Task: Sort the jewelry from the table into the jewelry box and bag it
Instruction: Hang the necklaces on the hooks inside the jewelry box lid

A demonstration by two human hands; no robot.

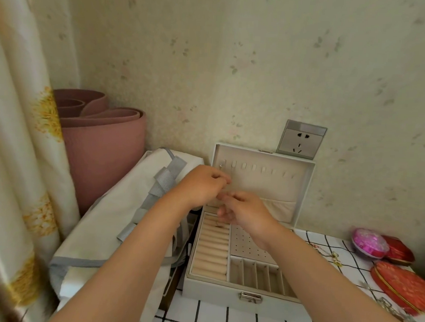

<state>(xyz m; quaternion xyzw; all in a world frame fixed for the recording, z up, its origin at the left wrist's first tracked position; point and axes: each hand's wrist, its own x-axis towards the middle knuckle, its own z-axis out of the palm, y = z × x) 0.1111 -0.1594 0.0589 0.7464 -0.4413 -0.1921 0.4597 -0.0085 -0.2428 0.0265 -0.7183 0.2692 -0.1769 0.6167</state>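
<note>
An open pale grey jewelry box (234, 293) stands on the checked table, its lid (301, 187) leaning back against the wall. Inside are beige ring rolls (211, 254), a perforated earring panel (245, 243) and slot compartments (259, 276). Both hands hover above the back left of the box. My left hand (202, 185) has its fingers curled, fingertips pinched near the lid's hooks. My right hand (243, 210) is curled just below it, fingertips meeting the left's. Something thin seems held between them; I cannot make it out. A small ring (218, 224) sits in the upper rolls.
A white and grey fabric bag (119, 220) lies left of the box. Behind it stands a rolled pink mat (104, 140). At the right lie red cases (404, 286), a pink round box (369, 243), a gold piece (334, 257) and a silver chain (393, 310). A socket (299, 143) is on the wall.
</note>
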